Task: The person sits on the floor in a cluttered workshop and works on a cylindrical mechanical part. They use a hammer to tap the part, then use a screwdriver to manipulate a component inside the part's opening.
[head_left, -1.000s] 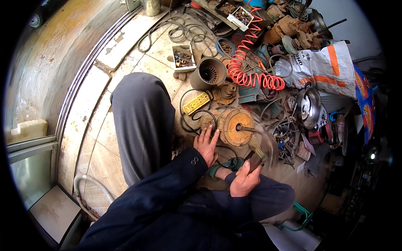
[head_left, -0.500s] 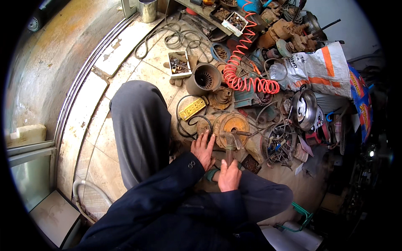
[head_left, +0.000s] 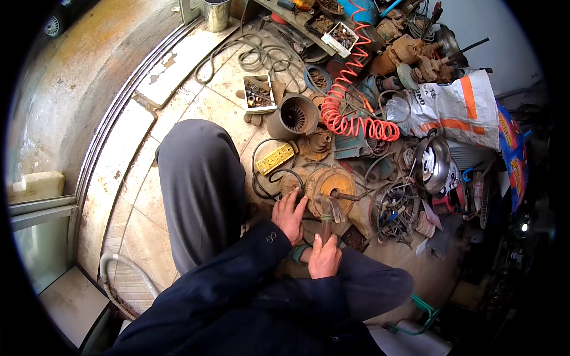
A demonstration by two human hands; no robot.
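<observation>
My right hand (head_left: 325,259) is closed around the handle of a hammer (head_left: 326,228). Its head is near a rusty, round machine part (head_left: 333,181) with an orange-yellow face and a short shaft sticking out of the centre. Whether the hammer touches the part, I cannot tell. My left hand (head_left: 288,217) has its fingers stretched out, with the tips against the near left side of the same part. The underside of the part is hidden by my hands and sleeves.
A yellow power strip (head_left: 275,157) with black cable and a hollow metal cylinder (head_left: 293,116) lie beyond the part. A red coiled hose (head_left: 362,129), a steel bowl (head_left: 431,157) and tangled wires (head_left: 396,210) crowd the right. A box of metal pieces (head_left: 259,95) stands farther off.
The whole view has shifted slightly. Both hands keep nearly the same place at the machine part, and the hammer stays in my right hand.
</observation>
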